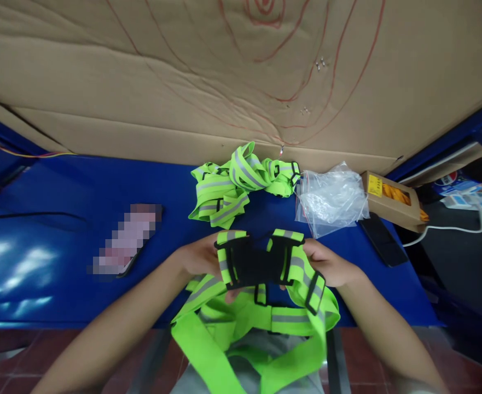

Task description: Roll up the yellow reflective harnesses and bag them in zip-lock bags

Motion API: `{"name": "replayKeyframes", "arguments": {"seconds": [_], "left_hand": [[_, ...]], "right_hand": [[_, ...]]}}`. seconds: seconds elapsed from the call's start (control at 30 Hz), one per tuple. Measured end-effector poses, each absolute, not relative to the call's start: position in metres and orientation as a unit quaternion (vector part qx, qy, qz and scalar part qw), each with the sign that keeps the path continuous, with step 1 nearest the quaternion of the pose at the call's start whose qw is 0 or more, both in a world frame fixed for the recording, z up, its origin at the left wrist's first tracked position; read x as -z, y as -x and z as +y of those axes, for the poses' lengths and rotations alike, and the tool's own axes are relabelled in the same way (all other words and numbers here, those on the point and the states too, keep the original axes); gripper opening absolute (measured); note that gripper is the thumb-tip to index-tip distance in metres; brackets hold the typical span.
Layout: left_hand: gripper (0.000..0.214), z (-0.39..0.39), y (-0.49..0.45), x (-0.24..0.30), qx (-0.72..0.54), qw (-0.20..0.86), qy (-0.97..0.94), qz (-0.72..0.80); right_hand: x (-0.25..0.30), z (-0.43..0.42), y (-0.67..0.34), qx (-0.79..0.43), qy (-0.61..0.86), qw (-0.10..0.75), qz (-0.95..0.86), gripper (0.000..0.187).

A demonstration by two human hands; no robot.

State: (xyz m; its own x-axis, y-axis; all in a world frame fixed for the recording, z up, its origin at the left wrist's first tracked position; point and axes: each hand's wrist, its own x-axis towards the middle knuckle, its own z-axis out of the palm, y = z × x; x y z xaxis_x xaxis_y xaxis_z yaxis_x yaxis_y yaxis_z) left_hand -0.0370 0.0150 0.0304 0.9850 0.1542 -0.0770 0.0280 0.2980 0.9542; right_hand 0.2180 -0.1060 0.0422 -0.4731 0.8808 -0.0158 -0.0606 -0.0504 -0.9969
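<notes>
Item, in my head view: one lime-green strap harness with grey reflective stripes, held over the middle of the desk's front edge, its lower loops hanging past that edge before the lap. Its broad black buckle sits between the hands.

Item: left hand, gripping the harness at the buckle's left end; most fingers hidden behind.

Item: right hand, gripping at the right end; I cannot tell the exact finger placement.

Item: blue desk, carrying the following. Near the back edge, a heap of matching straps; just right of it, clear plastic bags. By the back right corner, a windowed carton, yellow-labelled. Near the right edge, a dark phone. Toward the left edge, a flat slab, pixelated.
</notes>
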Motion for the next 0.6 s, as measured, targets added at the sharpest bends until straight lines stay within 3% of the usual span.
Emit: {"name": "replayKeyframes", "arguments": {"seconds": [0.07, 0.2, 0.3, 0.43, 0.6], "left_hand": [[0.058, 0.014, 0.033, -0.033, -0.023, 0.821, -0.566, 0.075], [0.049, 0.014, 0.03, -0.038, -0.002, 0.756, -0.653, 0.041], [0.042, 0.013, 0.034, -0.036, 0.001, 0.795, -0.605, 0.05], [0.051, 0.01, 0.035, -0.032, -0.047, 0.839, -0.536, 0.084], [0.055, 0.009, 0.028, -0.028, -0.104, 0.814, -0.568, 0.057]], "right_hand": [[-0.039, -0.105, -0.211, -0.653, 0.344, 0.39, -0.55, 0.032], [-0.039, -0.101, -0.209, -0.675, 0.356, 0.376, -0.526, 0.033], [-0.041, -0.098, -0.218, -0.666, 0.363, 0.371, -0.536, 0.035], [-0.04, -0.096, -0.226, -0.613, 0.383, 0.391, -0.57, 0.03], [-0.039, -0.096, -0.218, -0.545, 0.422, 0.418, -0.592, 0.031]]}}
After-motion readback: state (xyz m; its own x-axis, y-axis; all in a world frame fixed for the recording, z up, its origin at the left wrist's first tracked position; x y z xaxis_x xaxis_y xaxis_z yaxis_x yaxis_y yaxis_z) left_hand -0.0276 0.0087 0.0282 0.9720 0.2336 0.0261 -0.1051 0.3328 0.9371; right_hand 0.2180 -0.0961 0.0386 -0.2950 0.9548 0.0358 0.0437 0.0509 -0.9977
